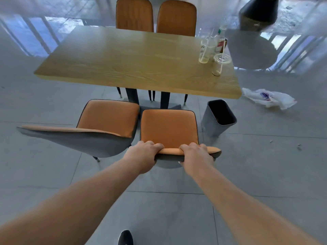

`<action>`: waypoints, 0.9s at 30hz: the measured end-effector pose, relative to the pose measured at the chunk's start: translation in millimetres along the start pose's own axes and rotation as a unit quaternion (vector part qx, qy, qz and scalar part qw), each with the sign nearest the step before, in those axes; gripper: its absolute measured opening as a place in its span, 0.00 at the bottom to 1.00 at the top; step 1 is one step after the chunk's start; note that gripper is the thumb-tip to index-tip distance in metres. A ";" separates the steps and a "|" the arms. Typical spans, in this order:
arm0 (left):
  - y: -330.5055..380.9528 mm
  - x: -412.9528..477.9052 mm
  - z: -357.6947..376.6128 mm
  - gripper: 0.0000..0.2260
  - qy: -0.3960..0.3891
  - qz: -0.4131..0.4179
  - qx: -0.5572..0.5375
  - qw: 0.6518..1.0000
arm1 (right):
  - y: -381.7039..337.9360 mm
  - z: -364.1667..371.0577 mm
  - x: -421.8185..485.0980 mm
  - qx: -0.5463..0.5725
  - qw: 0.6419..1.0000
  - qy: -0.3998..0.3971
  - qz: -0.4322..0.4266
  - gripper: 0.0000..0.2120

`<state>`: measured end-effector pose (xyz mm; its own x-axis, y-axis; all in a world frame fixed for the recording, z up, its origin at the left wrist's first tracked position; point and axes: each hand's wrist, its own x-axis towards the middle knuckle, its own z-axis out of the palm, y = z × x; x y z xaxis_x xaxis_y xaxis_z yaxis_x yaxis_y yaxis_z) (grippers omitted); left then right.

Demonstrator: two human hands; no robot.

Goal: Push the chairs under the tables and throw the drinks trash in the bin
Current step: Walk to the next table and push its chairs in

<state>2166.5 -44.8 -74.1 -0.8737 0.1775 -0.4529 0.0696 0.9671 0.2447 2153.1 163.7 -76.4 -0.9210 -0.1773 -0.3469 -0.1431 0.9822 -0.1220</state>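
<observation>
An orange-seated chair [168, 128] with a grey back stands in front of the wooden table [123, 64], its seat outside the table's near edge. My left hand [143, 154] and my right hand [196, 154] both grip the top of its backrest. A second orange chair [106, 117] stands to its left, turned at an angle. On the table's right end stand clear plastic cups [206, 50] with straws, a lidded cup [219, 65] and a bottle [220, 41]. A grey bin [214, 124] stands on the floor right of the held chair.
Two more orange chairs [155, 16] sit tucked in at the table's far side. A crumpled white plastic bag [269, 98] lies on the grey tiled floor right of the table. A round grey table [251, 48] stands further right. My shoe [125, 237] shows at the bottom.
</observation>
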 end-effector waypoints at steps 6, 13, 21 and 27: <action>-79.3 26.3 -42.4 0.22 -0.009 0.069 0.034 0.997 | -68.3 -16.6 41.9 -0.031 0.996 -0.047 0.076 0.17; -203.0 2.0 -62.3 0.22 -0.001 -0.101 0.123 0.987 | -140.7 -21.1 45.6 -0.116 0.989 -0.095 0.001 0.24; -234.2 1.9 -62.3 0.04 0.035 -0.007 0.154 0.987 | -154.8 1.4 53.9 -0.093 0.991 0.040 -0.082 0.11; -223.8 2.4 -73.7 0.09 -0.010 -0.045 0.095 0.994 | -153.6 -10.2 57.0 -0.064 0.993 -0.034 -0.089 0.16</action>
<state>2113.3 -274.3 -66.8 -0.8710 0.0909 -0.4827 0.0837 0.9958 0.0363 2118.9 3.4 -68.0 -0.8510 -0.3490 -0.3925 -0.3510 0.9338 -0.0693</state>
